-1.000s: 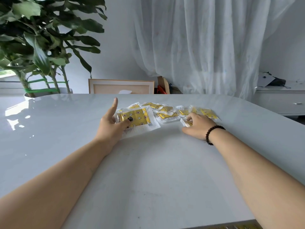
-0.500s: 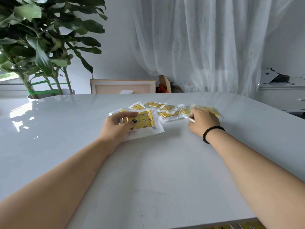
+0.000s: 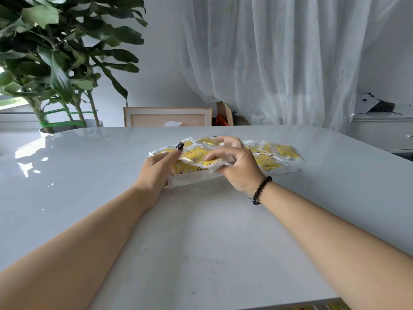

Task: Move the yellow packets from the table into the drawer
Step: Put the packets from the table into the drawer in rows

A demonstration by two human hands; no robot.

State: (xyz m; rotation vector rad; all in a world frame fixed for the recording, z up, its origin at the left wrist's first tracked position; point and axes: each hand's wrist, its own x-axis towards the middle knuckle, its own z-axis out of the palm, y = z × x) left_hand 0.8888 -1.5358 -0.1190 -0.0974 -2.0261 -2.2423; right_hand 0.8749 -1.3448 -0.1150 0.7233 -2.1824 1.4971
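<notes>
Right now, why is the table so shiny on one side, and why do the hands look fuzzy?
Head view: daylight glares off the glossy table at left; the right hand and held packet blur from motion; the wide lens stretches the forearms.

drawer (image 3: 321, 307): cut off by bottom edge, only a yellow sliver showed | held packet (image 3: 196, 156): blurred, print unreadable | right hand (image 3: 234, 166): hid packets behind it | left hand (image 3: 156, 171): covered big packet's (image 3: 190, 173) left end
</notes>
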